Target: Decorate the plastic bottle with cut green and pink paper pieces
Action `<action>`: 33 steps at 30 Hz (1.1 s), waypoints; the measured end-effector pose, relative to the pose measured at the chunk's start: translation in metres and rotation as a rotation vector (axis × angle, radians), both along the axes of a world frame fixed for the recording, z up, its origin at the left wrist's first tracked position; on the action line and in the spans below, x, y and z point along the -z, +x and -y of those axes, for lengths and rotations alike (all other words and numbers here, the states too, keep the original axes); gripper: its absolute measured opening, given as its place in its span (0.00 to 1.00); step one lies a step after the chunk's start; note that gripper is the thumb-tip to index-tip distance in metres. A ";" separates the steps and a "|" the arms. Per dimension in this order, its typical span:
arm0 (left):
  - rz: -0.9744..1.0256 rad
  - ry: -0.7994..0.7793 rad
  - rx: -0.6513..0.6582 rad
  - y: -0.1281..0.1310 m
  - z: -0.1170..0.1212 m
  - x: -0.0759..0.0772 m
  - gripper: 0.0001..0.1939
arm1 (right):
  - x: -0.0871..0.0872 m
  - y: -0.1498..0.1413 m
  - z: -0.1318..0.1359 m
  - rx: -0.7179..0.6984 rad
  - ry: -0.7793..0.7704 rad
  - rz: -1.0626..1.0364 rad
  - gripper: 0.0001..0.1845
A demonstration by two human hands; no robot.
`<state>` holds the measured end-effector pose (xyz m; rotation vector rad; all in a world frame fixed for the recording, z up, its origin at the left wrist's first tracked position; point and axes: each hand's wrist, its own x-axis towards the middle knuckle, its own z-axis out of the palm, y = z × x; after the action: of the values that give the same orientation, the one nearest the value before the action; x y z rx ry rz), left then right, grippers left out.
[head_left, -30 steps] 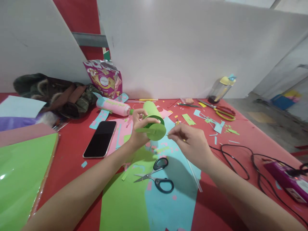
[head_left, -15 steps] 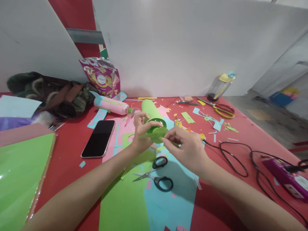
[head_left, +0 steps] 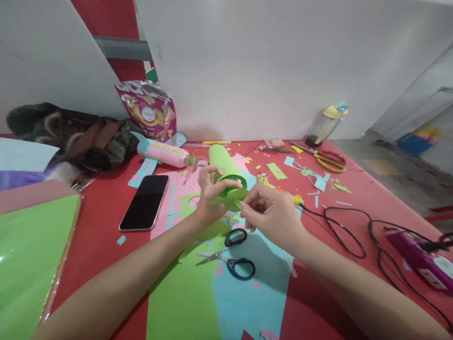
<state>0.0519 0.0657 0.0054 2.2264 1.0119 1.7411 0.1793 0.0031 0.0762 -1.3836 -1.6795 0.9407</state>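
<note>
A light green paper tube (head_left: 223, 161) lies pointing away from me, its open, darker green end towards me. My left hand (head_left: 210, 196) is closed around this near end, thumb and finger curled over the rim. Just below the opening is a round green paper piece (head_left: 233, 200); whether it is joined to the tube I cannot tell. The fingertips of my right hand (head_left: 271, 210) pinch its right edge. Below both hands, black-handled scissors (head_left: 226, 255) lie spread apart on blue and green paper sheets (head_left: 251, 302).
A phone (head_left: 144, 203) and a pink bottle (head_left: 163, 153) with paper fins lie left. Behind are a snack bag (head_left: 148, 111) and a camouflage bag (head_left: 71, 137). To the right are yellow-and-red scissors (head_left: 331, 163), paper scraps, a clear bottle (head_left: 323, 125), a black cable (head_left: 348, 236) and a purple power strip (head_left: 423, 262).
My right hand has shifted slightly to the right, with its fingertips still at the round paper's edge. The left hand keeps its hold on the tube. The view has tilted a little.
</note>
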 end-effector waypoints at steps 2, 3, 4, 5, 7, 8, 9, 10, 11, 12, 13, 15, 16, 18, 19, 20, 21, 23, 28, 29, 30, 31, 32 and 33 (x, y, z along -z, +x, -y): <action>0.001 0.002 -0.001 0.000 0.000 0.000 0.08 | 0.001 0.001 -0.001 0.000 -0.027 -0.016 0.06; 0.002 0.003 -0.002 0.001 0.001 0.000 0.08 | 0.002 0.001 -0.001 0.000 -0.035 -0.021 0.06; 0.004 0.006 -0.004 0.001 0.001 -0.001 0.08 | 0.002 0.001 -0.001 0.001 -0.039 -0.023 0.05; 0.008 0.008 -0.005 0.001 0.002 -0.001 0.08 | 0.003 0.001 -0.001 0.006 -0.037 -0.021 0.05; 0.012 0.014 -0.001 0.002 0.003 -0.002 0.08 | 0.002 0.001 -0.001 0.021 -0.017 -0.008 0.06; 0.013 0.015 0.002 0.002 0.003 -0.002 0.08 | 0.002 0.001 -0.001 0.028 -0.004 0.000 0.06; 0.013 0.014 0.002 0.002 0.003 -0.002 0.08 | 0.001 0.001 0.000 0.032 0.003 0.007 0.06; 0.014 0.009 0.001 0.002 0.003 -0.001 0.08 | 0.001 0.001 0.000 0.034 0.008 0.012 0.07; 0.015 0.007 0.000 0.002 0.003 -0.001 0.08 | 0.000 0.001 0.000 0.035 0.010 0.015 0.07; 0.015 0.005 -0.001 0.002 0.003 -0.001 0.08 | 0.000 0.001 0.000 0.036 0.011 0.018 0.07; 0.015 0.005 -0.004 0.002 0.003 -0.001 0.08 | 0.000 0.000 -0.001 0.037 0.010 0.020 0.07; 0.008 0.006 -0.011 0.002 0.002 -0.001 0.08 | 0.000 0.000 -0.001 0.042 0.011 0.027 0.07; 0.003 0.007 -0.014 0.002 0.002 -0.001 0.07 | 0.000 0.000 -0.001 0.042 0.010 0.028 0.07; 0.001 0.008 -0.018 0.002 0.003 -0.001 0.07 | 0.000 0.000 -0.001 0.040 0.010 0.024 0.07; 0.004 0.009 -0.018 0.002 0.003 -0.001 0.06 | 0.001 0.000 -0.001 0.039 0.008 0.021 0.07; 0.006 0.009 -0.016 0.002 0.003 -0.002 0.06 | 0.001 0.000 -0.001 0.039 0.007 0.019 0.07; 0.007 0.009 -0.016 0.002 0.003 -0.002 0.06 | 0.001 0.000 -0.001 0.038 0.004 0.017 0.07; 0.007 0.007 -0.017 0.002 0.003 -0.002 0.07 | 0.002 0.000 -0.001 0.044 0.001 0.019 0.07; 0.001 0.004 -0.026 0.002 0.002 0.000 0.09 | 0.001 -0.001 -0.001 0.053 -0.002 0.016 0.08; -0.006 0.000 -0.035 0.002 0.002 0.000 0.09 | 0.001 -0.001 -0.001 0.053 -0.003 0.013 0.08; -0.011 -0.002 -0.046 0.002 0.002 0.000 0.10 | 0.000 -0.001 -0.001 0.053 -0.003 0.011 0.08; -0.015 -0.002 -0.053 0.001 0.002 0.001 0.10 | 0.000 -0.002 -0.001 0.053 -0.002 0.009 0.08; -0.019 -0.003 -0.055 0.002 0.002 0.001 0.10 | 0.000 -0.002 -0.001 0.052 -0.001 0.010 0.08; -0.019 -0.002 -0.054 0.002 0.002 0.001 0.10 | 0.000 -0.002 -0.001 0.049 0.001 0.011 0.08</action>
<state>0.0534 0.0638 0.0047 2.2391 1.0876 1.7428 0.1777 0.0042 0.0758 -1.4254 -1.6460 0.9061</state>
